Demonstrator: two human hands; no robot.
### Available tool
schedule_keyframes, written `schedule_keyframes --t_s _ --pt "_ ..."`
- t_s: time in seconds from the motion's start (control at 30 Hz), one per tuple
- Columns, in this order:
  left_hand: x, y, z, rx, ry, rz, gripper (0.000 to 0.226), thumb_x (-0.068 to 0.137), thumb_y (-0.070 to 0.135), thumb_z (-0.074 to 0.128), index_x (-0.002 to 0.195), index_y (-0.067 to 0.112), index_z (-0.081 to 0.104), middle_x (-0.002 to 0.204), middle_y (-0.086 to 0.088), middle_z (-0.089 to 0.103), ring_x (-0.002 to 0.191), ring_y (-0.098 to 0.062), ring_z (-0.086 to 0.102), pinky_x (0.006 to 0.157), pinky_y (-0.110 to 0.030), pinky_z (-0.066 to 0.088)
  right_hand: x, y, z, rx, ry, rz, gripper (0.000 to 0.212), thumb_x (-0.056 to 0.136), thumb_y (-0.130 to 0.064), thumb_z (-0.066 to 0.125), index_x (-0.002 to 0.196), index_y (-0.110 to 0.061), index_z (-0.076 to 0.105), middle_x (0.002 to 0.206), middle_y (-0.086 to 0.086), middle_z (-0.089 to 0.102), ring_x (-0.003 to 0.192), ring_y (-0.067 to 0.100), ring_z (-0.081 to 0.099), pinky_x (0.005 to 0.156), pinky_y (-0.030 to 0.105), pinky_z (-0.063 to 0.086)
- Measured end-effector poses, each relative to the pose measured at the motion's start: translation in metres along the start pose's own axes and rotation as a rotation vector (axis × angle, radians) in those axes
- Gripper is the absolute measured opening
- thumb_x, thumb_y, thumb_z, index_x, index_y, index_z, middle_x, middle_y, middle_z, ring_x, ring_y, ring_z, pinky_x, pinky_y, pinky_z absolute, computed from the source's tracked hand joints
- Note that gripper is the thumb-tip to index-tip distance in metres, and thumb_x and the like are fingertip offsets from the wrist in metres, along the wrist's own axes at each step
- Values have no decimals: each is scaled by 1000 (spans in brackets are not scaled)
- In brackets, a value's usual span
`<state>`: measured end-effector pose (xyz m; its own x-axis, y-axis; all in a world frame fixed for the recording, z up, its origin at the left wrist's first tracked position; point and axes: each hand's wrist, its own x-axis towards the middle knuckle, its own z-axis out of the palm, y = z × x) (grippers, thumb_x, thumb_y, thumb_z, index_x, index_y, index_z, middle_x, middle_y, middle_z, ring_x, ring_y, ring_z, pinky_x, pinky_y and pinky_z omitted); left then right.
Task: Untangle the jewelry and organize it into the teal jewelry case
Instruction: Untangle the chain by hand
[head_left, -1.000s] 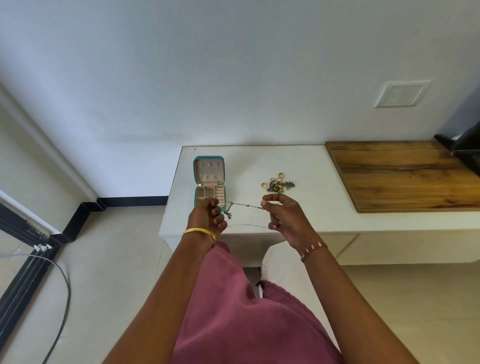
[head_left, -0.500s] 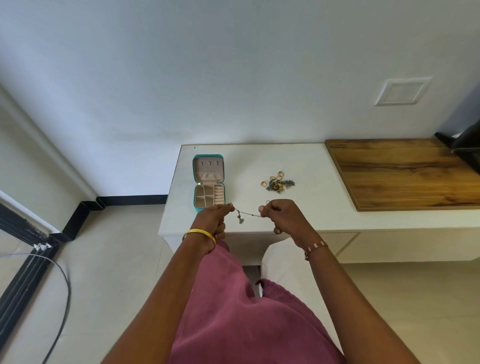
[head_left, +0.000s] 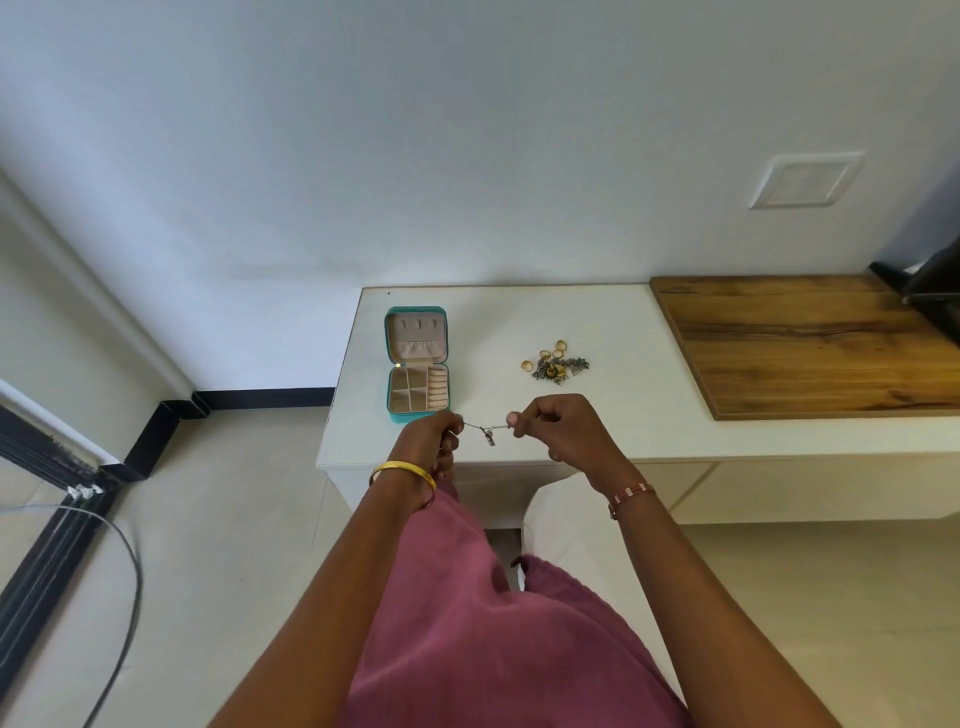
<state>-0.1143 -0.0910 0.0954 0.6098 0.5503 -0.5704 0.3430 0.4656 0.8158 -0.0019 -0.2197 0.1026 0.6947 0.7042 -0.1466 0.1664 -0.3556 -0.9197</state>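
Observation:
A thin silver chain (head_left: 487, 428) with a small pendant hanging from its middle is stretched between my two hands above the front edge of the white table (head_left: 623, 332). My left hand (head_left: 435, 437) pinches one end and my right hand (head_left: 561, 428) pinches the other. The teal jewelry case (head_left: 417, 365) lies open just beyond my left hand, its beige compartments showing and its lid laid back. A tangled heap of jewelry (head_left: 558, 364), gold rings and dark chains, sits on the table beyond my right hand.
A wooden board (head_left: 810, 343) covers the right part of the table, with a dark object (head_left: 935, 291) at its far right. The wall stands close behind. A cable (head_left: 124, 597) loops on the floor at the left.
Both hands have come back towards me from the case to the table's front edge, and have drawn closer together, so the chain span between them is shorter.

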Motion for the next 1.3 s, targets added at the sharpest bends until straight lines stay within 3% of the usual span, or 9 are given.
schedule_keyframes --t_s 0.13,0.27,0.4,0.5,0.7,0.83,0.93,1.03,1.3 --pt "0 0 2 352 -40 61 20 89 19 52 71 13 59 58 -4 38 47 -12 26 48 -21 25 -3 -8 3 252 -67 7 24 88 -19 61 65 -12 62 65 5 62 46 14 48 52 25 44" --pt "-2 -1 8 533 -140 57 17 91 21 51 82 15 64 65 -6 54 44 -14 41 46 -20 38 -5 -15 9 259 -168 -4 25 92 -17 55 68 -11 60 57 5 56 44 16 44 49 24 42" --pt "-4 -1 12 292 -214 -144 34 96 31 41 83 9 64 72 -8 61 57 -19 56 51 -24 51 -6 -18 10 187 -211 -31 23 91 -18 56 70 -14 64 48 -1 45 44 11 37 48 23 36" --pt "-3 -1 12 156 -223 -205 23 94 22 46 86 6 62 78 -9 63 61 -18 61 52 -25 53 -7 -17 6 99 -292 -39 18 88 -17 60 72 -14 66 48 -6 54 46 9 43 48 21 39" --pt "2 -1 9 -38 -113 -22 14 86 1 56 99 3 62 82 -9 66 72 -21 64 64 -29 55 -6 -13 -2 -114 -457 32 16 84 -17 66 87 -2 71 74 8 68 61 10 61 62 18 50" --pt "0 0 6 50 -118 179 13 86 3 57 95 8 63 83 -3 67 69 -13 65 68 -25 53 -1 -5 -7 -263 -308 87 23 86 -19 63 98 0 70 87 11 68 73 16 60 64 16 46" --pt "-3 1 7 155 -135 303 15 85 3 58 89 16 63 81 -1 68 67 -10 65 68 -24 54 2 -3 -5 -66 -131 151 29 91 -29 56 99 -3 68 94 12 70 78 18 63 73 27 49" --pt "-5 0 11 271 -150 384 18 83 2 60 91 18 61 78 -1 66 68 -12 64 69 -23 53 -1 -7 -1 165 -125 189 33 91 -35 54 94 -6 69 89 13 71 73 20 65 70 29 52" --pt "1 -2 14 469 -80 494 19 82 0 61 99 9 62 76 0 66 60 -4 61 61 -15 51 -2 -16 -1 184 9 81 4 84 -6 64 82 -10 65 74 6 66 63 13 61 67 26 53"
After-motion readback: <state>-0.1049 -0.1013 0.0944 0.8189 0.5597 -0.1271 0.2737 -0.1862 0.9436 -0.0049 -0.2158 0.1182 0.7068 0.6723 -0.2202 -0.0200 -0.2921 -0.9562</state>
